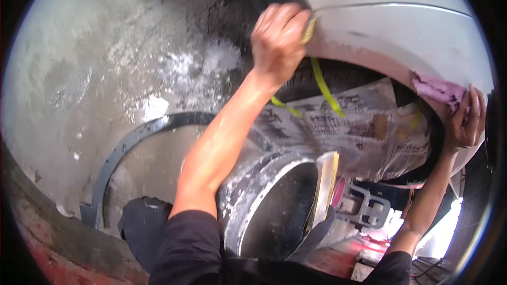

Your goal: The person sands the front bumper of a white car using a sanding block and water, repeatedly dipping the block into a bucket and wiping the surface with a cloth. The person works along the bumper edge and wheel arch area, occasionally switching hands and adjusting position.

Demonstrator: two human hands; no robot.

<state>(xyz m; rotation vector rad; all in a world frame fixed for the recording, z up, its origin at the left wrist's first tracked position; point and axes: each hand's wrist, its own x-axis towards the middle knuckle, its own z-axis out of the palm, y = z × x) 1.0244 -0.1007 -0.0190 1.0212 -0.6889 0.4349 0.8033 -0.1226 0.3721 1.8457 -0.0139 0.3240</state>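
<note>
My left hand (280,39) is closed around a small yellow piece of sandpaper (309,30), pressed to the pale car panel (369,31) beside the front of the wheel arch. Its fingers are slightly blurred. Farther right, my right hand (469,119) grips a damp purple cloth (438,88) against the panel's lower edge, on the other side of the arch. The panel looks wet, with a pinkish band along the arch. Below it, the wheel is covered with printed paper sheeting (359,132), with yellow-green tape strips (326,88) near its upper left.
A worn bucket (232,206) with dark contents stands between my arms; a folded yellow-edged sheet (327,179) hangs on its rim. A curved black arch trim (113,163) lies on the wet floor (105,74) at left. A grey plastic stool (367,208) is at right.
</note>
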